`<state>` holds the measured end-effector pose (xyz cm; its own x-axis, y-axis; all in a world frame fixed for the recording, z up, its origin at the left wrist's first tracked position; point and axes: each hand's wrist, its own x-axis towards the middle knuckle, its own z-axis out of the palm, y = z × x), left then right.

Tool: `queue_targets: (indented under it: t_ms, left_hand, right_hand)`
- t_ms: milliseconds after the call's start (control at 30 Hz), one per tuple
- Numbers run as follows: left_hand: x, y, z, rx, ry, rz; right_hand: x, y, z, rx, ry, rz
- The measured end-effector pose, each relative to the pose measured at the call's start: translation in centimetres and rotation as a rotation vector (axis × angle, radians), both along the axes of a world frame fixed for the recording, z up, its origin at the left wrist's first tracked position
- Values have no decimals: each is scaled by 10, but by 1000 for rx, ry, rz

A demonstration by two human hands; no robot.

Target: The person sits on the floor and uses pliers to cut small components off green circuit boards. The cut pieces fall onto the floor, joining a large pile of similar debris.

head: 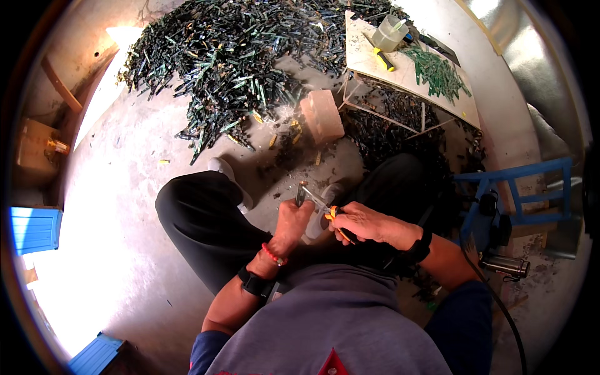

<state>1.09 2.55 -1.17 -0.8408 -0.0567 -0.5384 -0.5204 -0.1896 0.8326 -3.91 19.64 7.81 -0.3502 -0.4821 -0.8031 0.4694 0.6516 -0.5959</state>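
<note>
My left hand (291, 216) grips a small dark strip-shaped part (300, 194) upright between thumb and fingers. In my right hand (363, 222) are long-nose pliers (333, 213) with orange and black handles. Their jaws reach the upper end of the strip; whether they pinch it I cannot tell. Both hands are above the floor between my bent knees. Beyond them spreads a large heap of narrow dark and green strips (225, 61), apparently small circuit boards. A pale brick-like block (322, 116) stands at the heap's near edge, with several small yellow pieces (273, 140) beside it.
At the upper right, a low white-topped table (403, 79) carries a translucent plastic cup (390, 33), a yellow-and-black handled tool (384, 60) and green strips (436, 72). More dark strips (389, 117) lie underneath. On my right are a blue chair (511, 176), a steel flask (506, 266) and a black cable (506, 314).
</note>
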Motion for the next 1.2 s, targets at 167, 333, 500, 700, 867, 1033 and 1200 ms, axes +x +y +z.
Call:
queue_targets:
  t_ms: [167, 333, 500, 700, 867, 1033, 1200]
  left_hand:
    - [-1, -5, 12, 239, -102, 23]
    - [1, -10, 17, 540, -163, 0]
    - [2, -11, 9, 577, -169, -17]
    - [2, -9, 7, 466, -152, -23]
    - [-1, -7, 11, 304, -133, -39]
    - [-1, -6, 4, 175, -105, -51]
    - [-2, -4, 3, 167, -105, -32]
  right_hand:
    - [-4, 3, 12, 99, 319, 180]
    - [-8, 15, 13, 1, 243, 14]
    - [-7, 15, 23, 50, 108, 93]
    - [-12, 6, 36, 120, 133, 246]
    - [-20, 17, 12, 26, 406, 473]
    - [-20, 15, 17, 34, 629, 580]
    - [-26, 16, 7, 47, 671, 748]
